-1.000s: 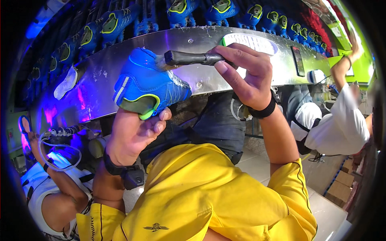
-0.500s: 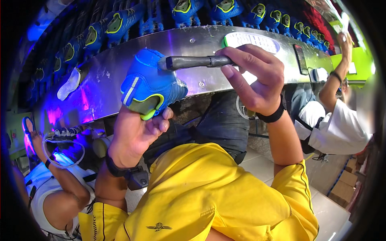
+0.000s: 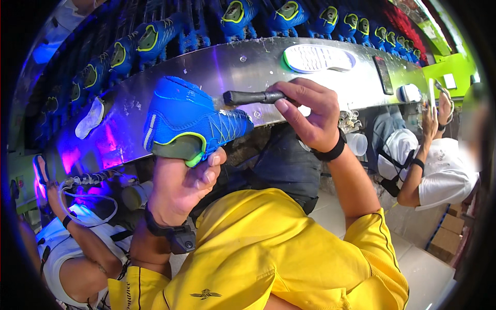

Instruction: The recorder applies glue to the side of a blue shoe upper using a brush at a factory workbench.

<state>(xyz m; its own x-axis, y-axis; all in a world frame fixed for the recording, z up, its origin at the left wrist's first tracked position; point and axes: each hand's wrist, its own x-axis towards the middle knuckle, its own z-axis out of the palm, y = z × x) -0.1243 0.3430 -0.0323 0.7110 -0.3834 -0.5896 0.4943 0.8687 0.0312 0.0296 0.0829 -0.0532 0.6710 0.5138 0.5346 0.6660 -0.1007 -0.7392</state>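
Observation:
My left hand [image 3: 181, 186] is closed around the collar end of a blue shoe upper [image 3: 178, 116] with lime-green trim, which has a grey-green last inside. The upper is tipped over so its underside faces the bench and its toe points right. Between the thumb and fingers of my right hand [image 3: 312, 113] is a brush [image 3: 252, 97] with a dark handle. Its pale bristles are at the lower edge of the upper; whether they touch it I cannot tell.
A metal bench [image 3: 206, 59] crosses in front of me. On it lie a white sole [image 3: 319, 58], a pale sole-shaped piece [image 3: 90, 119] and a phone [image 3: 383, 75]. Beyond stands a row of blue uppers [image 3: 237, 13]. Co-workers sit at left [image 3: 77, 248] and right [image 3: 439, 165].
The shoe upper has turned in my left hand, showing more of its laced side. My right hand and the brush have shifted slightly, the hand to the left and the brush lower.

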